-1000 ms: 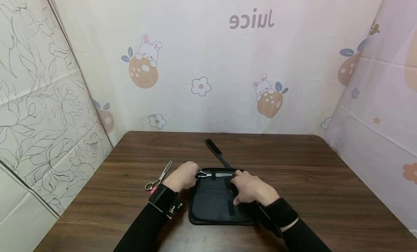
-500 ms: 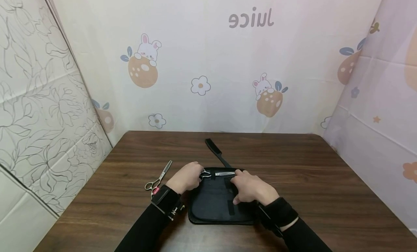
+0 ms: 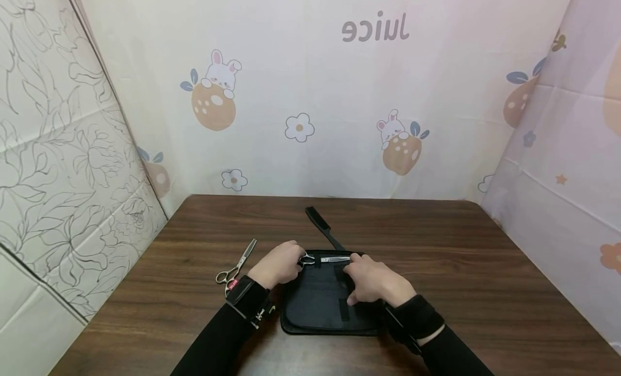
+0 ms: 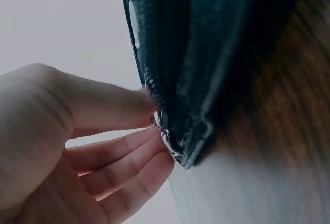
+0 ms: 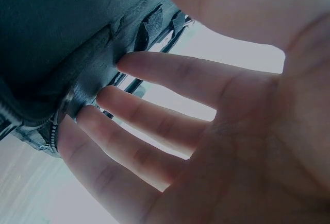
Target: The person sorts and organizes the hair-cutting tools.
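1. Pinching with left hand [image 3: 277, 264] the handle [image 3: 308, 259] of scissors [image 3: 335, 259] lying under a strap [image 3: 317, 262] along far edge of black case [image 3: 315, 303].
2. Touching the case's right side with right hand [image 3: 377, 281] spread.

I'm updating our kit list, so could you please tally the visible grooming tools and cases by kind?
Scissors: 2 (one loose, one under the case's strap)
Comb: 1
Black case: 1
Total: 4

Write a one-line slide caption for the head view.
Left hand holds silver scissors strapped onto a black zippered case, right hand at their blades; thinning scissors and a black comb lie nearby.
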The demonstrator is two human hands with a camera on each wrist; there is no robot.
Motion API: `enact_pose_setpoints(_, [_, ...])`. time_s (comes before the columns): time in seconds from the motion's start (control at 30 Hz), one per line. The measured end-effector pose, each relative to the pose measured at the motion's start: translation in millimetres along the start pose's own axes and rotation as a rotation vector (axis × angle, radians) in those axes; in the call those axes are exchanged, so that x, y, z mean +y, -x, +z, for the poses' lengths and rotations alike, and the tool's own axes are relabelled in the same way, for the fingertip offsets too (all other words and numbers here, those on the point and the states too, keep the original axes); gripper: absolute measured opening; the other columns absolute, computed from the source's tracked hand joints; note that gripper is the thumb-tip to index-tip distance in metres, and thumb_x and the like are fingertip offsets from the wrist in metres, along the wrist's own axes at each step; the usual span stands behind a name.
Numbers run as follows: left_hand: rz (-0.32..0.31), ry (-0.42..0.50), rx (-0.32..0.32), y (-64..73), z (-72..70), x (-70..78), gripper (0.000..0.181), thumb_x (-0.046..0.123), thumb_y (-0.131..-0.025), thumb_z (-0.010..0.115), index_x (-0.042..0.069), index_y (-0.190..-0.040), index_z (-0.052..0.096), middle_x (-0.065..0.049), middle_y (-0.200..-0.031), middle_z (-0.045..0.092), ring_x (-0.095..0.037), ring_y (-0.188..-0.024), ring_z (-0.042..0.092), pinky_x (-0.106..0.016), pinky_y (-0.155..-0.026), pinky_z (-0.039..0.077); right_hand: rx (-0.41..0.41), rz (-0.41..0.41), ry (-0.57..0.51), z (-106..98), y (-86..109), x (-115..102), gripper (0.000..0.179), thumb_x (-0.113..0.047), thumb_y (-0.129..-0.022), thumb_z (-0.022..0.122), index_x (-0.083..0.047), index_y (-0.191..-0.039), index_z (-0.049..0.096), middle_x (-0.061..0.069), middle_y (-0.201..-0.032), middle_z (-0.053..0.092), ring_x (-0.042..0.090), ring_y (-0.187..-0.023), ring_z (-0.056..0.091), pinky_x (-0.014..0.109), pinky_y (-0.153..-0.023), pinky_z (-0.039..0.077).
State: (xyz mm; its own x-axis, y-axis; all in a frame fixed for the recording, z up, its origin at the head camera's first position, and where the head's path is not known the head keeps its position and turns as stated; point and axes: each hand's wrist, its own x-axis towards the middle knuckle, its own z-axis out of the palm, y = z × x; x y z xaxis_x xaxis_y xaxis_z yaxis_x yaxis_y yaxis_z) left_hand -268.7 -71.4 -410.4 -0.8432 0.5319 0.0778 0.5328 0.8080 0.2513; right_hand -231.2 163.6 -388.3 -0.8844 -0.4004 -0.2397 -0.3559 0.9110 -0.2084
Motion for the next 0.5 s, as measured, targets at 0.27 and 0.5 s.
enact_pose_setpoints(0.27, [-0.089, 0.048, -0.021, 0.8, -1.3, -2.3, 0.020, 0.008, -0.091, 0.076, 0.002, -0.110, 0.073, -0.009, -0.102, 0.060, -0.021, -0.087, 0.057, -0.038, -0.077, 0.050, 0.004, -0.004, 0.004, -0.2, 0.3, -0.3, 0.059, -0.022, -0.078, 0.091, -0.001, -0.127, 0.068, 0.009, -0.117, 0.055, 0.029, -0.112, 0.051, 0.045, -0.084, 0.050])
enact_pose_setpoints(0.5, [-0.047, 0.003, -0.012, 0.5, -1.5, -1.4, 0.016, 0.007, -0.091, 0.076, 0.004, -0.106, 0.075, -0.007, -0.102, 0.063, -0.022, -0.094, 0.061, -0.038, -0.081, 0.052, 0.007, -0.005, 0.000, -0.3, 1.4, 0.4, 0.059, -0.022, -0.077, 0.091, -0.001, -0.127, 0.068, 0.009, -0.118, 0.055, 0.029, -0.112, 0.051, 0.045, -0.084, 0.049])
